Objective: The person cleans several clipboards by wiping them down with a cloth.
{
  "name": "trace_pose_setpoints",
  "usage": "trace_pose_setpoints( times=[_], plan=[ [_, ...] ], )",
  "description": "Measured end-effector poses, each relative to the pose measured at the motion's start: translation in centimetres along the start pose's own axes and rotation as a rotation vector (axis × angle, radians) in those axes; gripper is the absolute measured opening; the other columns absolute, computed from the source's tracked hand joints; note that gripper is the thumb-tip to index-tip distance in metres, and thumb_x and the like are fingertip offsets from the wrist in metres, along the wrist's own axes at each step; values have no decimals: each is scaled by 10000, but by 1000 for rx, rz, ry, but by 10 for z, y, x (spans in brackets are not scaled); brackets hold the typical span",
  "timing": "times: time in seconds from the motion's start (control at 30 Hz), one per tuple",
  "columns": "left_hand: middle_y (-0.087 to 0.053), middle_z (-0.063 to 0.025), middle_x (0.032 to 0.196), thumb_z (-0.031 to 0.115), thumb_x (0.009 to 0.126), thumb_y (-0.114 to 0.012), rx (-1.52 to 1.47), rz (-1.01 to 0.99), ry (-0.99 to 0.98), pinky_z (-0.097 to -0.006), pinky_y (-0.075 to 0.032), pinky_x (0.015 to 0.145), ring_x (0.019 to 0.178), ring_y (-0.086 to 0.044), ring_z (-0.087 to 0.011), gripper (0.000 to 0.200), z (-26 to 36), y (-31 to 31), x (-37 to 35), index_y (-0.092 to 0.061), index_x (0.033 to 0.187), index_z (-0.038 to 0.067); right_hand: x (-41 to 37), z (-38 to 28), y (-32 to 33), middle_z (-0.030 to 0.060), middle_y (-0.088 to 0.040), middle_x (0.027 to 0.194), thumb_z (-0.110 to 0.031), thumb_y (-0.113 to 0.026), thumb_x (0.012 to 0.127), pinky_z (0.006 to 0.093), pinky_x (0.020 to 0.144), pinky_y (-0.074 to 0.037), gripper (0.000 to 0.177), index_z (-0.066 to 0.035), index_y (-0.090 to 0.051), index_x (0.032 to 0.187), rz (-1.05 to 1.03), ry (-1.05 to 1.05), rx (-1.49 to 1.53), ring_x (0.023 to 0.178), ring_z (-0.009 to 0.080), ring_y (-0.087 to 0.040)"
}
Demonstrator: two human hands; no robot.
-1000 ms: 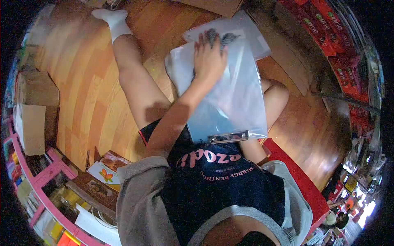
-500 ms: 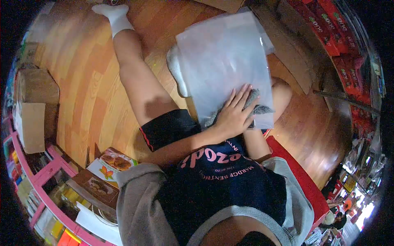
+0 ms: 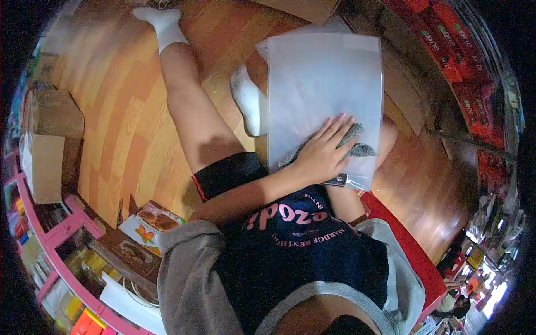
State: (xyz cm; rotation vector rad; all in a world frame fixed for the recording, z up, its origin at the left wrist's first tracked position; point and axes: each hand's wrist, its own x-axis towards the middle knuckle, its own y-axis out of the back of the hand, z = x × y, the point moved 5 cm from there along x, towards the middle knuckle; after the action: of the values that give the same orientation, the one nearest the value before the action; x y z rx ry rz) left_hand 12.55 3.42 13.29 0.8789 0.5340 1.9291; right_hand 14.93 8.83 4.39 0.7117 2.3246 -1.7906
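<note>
My left hand (image 3: pixel 326 151) lies flat with its fingers stretched out, over a dark grey fuzzy cloth (image 3: pixel 360 149) on a large translucent plastic bag (image 3: pixel 318 78). The bag rests across my lap and right leg. My right forearm (image 3: pixel 345 202) goes under the bag's near edge, and the right hand's fingers are hidden there. A small dark object (image 3: pixel 338 180) with a shiny part shows at that edge, beside the right wrist; I cannot make out what it is.
An open cardboard box (image 3: pixel 47 167) stands at the left. Pink shelving (image 3: pixel 64 226) and a picture box (image 3: pixel 148 223) are at the lower left. Red packets (image 3: pixel 474 106) line the right side. A red surface (image 3: pixel 399 229) lies by my right side. Cardboard (image 3: pixel 304 6) is ahead.
The bag has turned more upright, and its far end has shifted right and down. The dark object at its near edge shows more. My left hand still lies flat on the cloth.
</note>
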Motion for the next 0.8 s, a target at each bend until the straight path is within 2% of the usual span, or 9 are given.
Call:
trace_pose_setpoints(
  times=[0.13, 0.2, 0.37, 0.47, 0.63, 0.7, 0.73, 0.77, 0.8],
  plan=[
    [-305, -230, 1292, 222, 770, -523, -110, 12, 65, -471, -203, 1004, 1224, -251, -374, 523, -4, 2, 1, -374, 1244, 58, -3, -3, 1, 121, -308, 1308, -490, -327, 844, 447, 993, -237, 619, -108, -209, 1316, 11, 7, -9, 1203, 285, -290],
    [-289, -240, 1297, 222, 753, -533, -62, 47, 213, -437, -188, 1019, 1234, -242, -353, 504, -16, 9, -6, -418, 1206, 32, -4, -4, 2, 121, -310, 1307, -490, -328, 844, 447, 992, -238, 619, -105, -211, 1315, 14, 7, -8, 1202, 285, -292],
    [-240, -247, 1319, 262, 772, -532, 110, 39, 267, -460, -197, 1006, 1229, -226, -388, 565, -27, 24, -19, -340, 1280, 104, -6, -10, 2, 122, -315, 1304, -490, -328, 844, 446, 992, -240, 620, -98, -218, 1312, 16, 8, -18, 1199, 285, -296],
    [-241, -251, 1317, 318, 758, -560, 143, 115, 319, -458, -212, 995, 1225, -222, -403, 607, -39, 31, -15, -331, 1291, 139, -4, -11, 3, 122, -318, 1303, -489, -329, 844, 445, 991, -242, 620, -94, -221, 1310, 20, 8, -20, 1198, 286, -299],
    [-238, -270, 1308, 367, 727, -589, 222, 241, 371, -505, -178, 992, 1224, -200, -424, 654, -68, 55, -2, -345, 1274, 104, -7, -8, 5, 123, -323, 1300, -489, -329, 844, 444, 990, -245, 621, -87, -228, 1307, 23, -10, -22, 1195, 286, -303],
    [-251, -270, 1303, 407, 712, -603, 377, 261, 544, -518, -242, 952, 1210, -241, -417, 680, -82, 67, 1, -346, 1279, 136, -7, -7, 5, 123, -325, 1299, -489, -329, 844, 443, 990, -246, 622, -84, -230, 1305, 24, -16, -23, 1194, 287, -305],
    [-296, -277, 1272, 416, 708, -609, 424, 341, 551, -490, -290, 928, 1174, -292, -423, 697, -92, 70, 2, -343, 1277, 114, -7, -7, 6, 124, -326, 1298, -489, -330, 844, 443, 990, -246, 622, -82, -232, 1305, 24, -18, -27, 1194, 287, -306],
    [-296, -277, 1272, 416, 708, -609, 427, 346, 553, -490, -290, 928, 1174, -292, -423, 697, -100, 75, 5, -343, 1277, 114, -6, -7, 6, 124, -327, 1298, -489, -330, 845, 443, 990, -247, 622, -81, -233, 1304, 25, -20, -28, 1193, 287, -306],
    [-330, -280, 1244, 407, 715, -606, 268, 436, 559, -468, -309, 917, 1146, -326, -421, 697, -109, 83, 5, -336, 1276, 92, -5, -6, 6, 124, -328, 1297, -489, -330, 845, 442, 990, -247, 622, -80, -234, 1304, 26, -22, -27, 1193, 287, -307]
  ],
)
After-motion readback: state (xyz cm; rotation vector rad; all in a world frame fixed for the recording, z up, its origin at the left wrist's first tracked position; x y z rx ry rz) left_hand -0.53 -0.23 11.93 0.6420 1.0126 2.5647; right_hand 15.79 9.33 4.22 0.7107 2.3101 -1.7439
